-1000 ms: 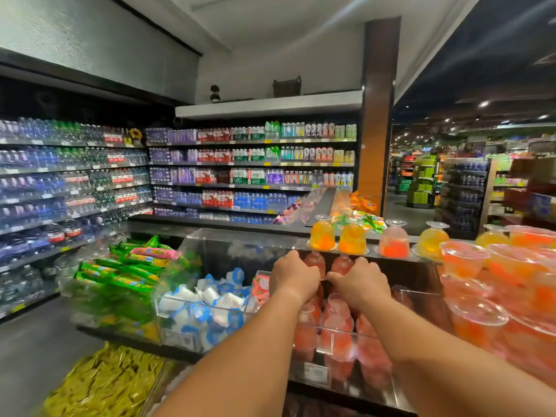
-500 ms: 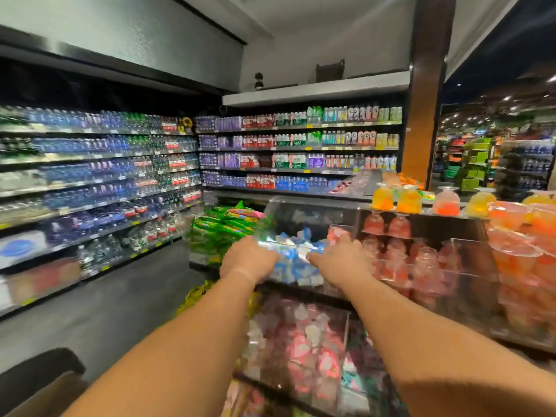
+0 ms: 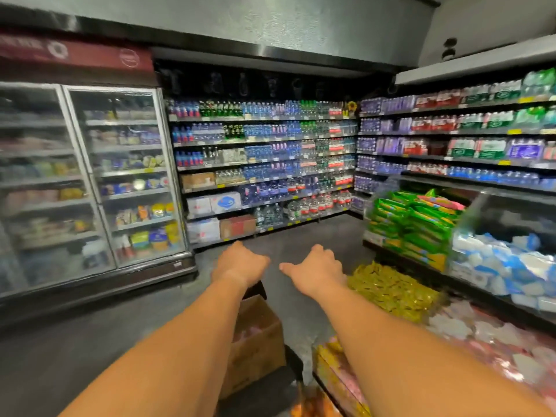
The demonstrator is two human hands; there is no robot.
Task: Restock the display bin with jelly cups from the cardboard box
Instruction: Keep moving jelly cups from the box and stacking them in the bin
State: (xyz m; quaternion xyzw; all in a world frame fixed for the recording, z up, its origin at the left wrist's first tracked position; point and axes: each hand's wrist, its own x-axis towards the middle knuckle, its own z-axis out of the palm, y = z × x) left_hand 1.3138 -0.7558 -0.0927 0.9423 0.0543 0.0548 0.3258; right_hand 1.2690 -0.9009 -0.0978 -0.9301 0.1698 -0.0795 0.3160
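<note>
Both my arms stretch forward over the aisle floor. My left hand (image 3: 242,263) hangs with fingers curled downward and nothing in it. My right hand (image 3: 316,267) is beside it, fingers loosely spread and empty. Below my left forearm stands the brown cardboard box (image 3: 255,341), open at the top with pinkish contents showing; my arm hides much of it. The bin with the orange jelly cups is out of view. At the right edge a clear bin (image 3: 508,260) holds blue and white small cups.
A glass-door fridge (image 3: 90,182) stands at the left. Bottle shelves (image 3: 264,164) line the back wall. Green snack packs (image 3: 412,224), yellow packs (image 3: 391,290) and pink packs (image 3: 496,344) fill the display at the right. Grey floor lies ahead.
My view has swung left, away from the orange jelly cup bin. Both hands have left the bin and now hang empty over the floor above the cardboard box.
</note>
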